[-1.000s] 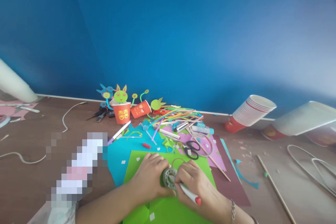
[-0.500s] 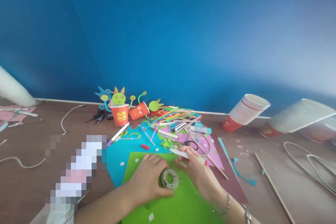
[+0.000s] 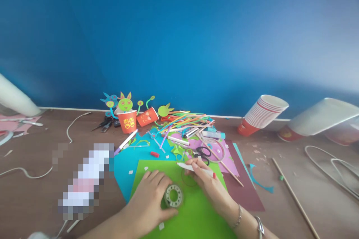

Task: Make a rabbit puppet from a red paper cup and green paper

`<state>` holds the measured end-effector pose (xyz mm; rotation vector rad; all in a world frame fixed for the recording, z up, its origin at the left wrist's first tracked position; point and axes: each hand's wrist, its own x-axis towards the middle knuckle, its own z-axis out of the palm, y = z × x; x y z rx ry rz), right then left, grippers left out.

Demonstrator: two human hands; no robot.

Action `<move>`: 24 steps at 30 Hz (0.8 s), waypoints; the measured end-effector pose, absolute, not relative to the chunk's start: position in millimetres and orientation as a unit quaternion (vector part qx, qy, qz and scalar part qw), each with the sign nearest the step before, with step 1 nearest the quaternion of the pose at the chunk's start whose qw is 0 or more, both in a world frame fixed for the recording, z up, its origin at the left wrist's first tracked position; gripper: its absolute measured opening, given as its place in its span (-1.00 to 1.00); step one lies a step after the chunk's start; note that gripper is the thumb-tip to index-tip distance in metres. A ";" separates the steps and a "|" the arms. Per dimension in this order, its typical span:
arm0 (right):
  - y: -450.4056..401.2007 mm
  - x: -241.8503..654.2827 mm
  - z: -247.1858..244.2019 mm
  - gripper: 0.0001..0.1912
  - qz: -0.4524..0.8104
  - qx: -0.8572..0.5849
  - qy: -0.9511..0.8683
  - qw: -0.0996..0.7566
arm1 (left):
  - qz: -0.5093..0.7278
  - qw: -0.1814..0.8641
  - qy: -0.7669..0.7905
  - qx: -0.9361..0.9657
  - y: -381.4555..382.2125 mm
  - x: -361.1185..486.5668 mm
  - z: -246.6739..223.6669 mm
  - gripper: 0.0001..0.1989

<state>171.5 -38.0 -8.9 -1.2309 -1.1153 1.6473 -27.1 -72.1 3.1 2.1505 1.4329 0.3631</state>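
Recorded first, blue wall (image 3: pixel 179 44) at back. Listed brown table (image 3: pixel 28 149) before it. Listed blue sheet (image 3: pixel 123 173), partly covered by green sheet (image 3: pixel 202 216). Noted left hand (image 3: pixel 151 198), half curled over green sheet, with thumb and fingers grasping roll of tape (image 3: pixel 167 197) from its left side. Noted right hand (image 3: pixel 210 185), nearly closed, with fingertips pinching white marker (image 3: pixel 184 166), pointing left above green sheet, with red end rightward. Entered black-handled scissors (image 3: pixel 204 149), just beyond right hand. Entered last, on blue sheet, red cap (image 3: pixel 154 154).
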 end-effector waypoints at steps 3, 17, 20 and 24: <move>-38.8 172.1 -10.2 -0.74 0.639 -0.485 -0.452 0.390 | 0.145 0.266 0.534 0.789 -74.9 -26.7 0.9 -0.56; -39.6 172.8 -10.4 -0.75 0.631 -0.499 -0.459 0.378 | 0.186 0.254 0.520 0.794 -75.2 -27.5 -8.9 -0.57; -39.3 172.8 -9.9 -0.76 0.635 -0.494 -0.460 0.376 | 0.187 0.255 0.525 0.790 -75.5 -27.3 -8.8 -0.55; -39.1 172.1 -9.7 -0.76 0.633 -0.493 -0.460 0.380 | 0.189 0.258 0.523 0.790 -74.8 -26.6 -9.0 -0.57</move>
